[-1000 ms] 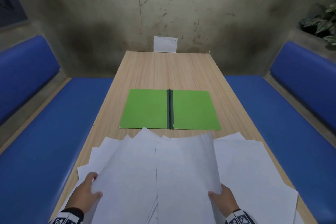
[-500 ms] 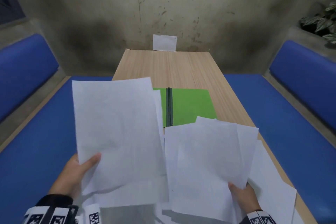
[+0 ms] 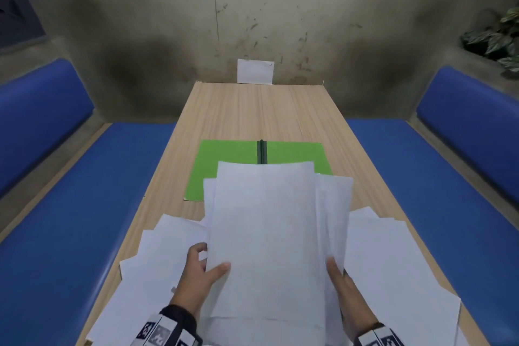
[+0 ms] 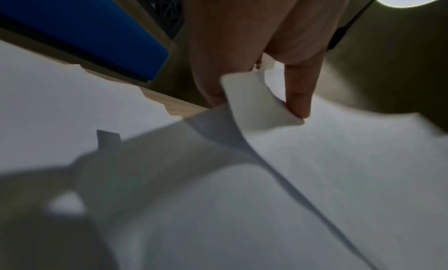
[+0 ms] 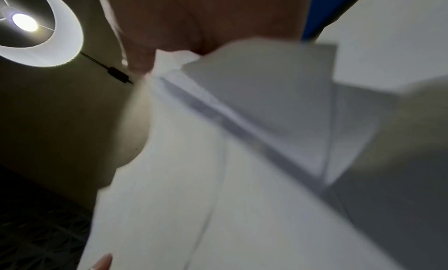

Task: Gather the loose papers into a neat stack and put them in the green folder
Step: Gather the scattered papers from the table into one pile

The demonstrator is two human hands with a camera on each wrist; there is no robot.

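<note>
Sheets of white paper, a raised bundle (image 3: 264, 233), sit between both hands above the near end of the wooden table (image 3: 252, 115). The left hand (image 3: 196, 275) grasps the bundle's left edge, thumb laid on the top sheet and fingers curled behind it; the left wrist view shows a fingertip (image 4: 299, 105) and thumb pinching a curled paper corner (image 4: 257, 103). The right hand (image 3: 346, 292) grips the right edge, thumb along the face of the sheets, and the right wrist view shows its fingers closed on several fanned, unevenly aligned edges. The bundle is not squared: sheets stick out at its left and right sides. More loose papers (image 3: 157, 261) lie spread flat on the table under and to both sides of the hands, some reaching the table's edges. The green folder (image 3: 222, 157) lies open and flat further along the table, its dark spine (image 3: 261, 152) running away from the person; the top of the held bundle hides its near middle part. Blue benches (image 3: 84, 219) flank the table, and a small white card (image 3: 255, 71) leans against the stained wall at the far end.
</note>
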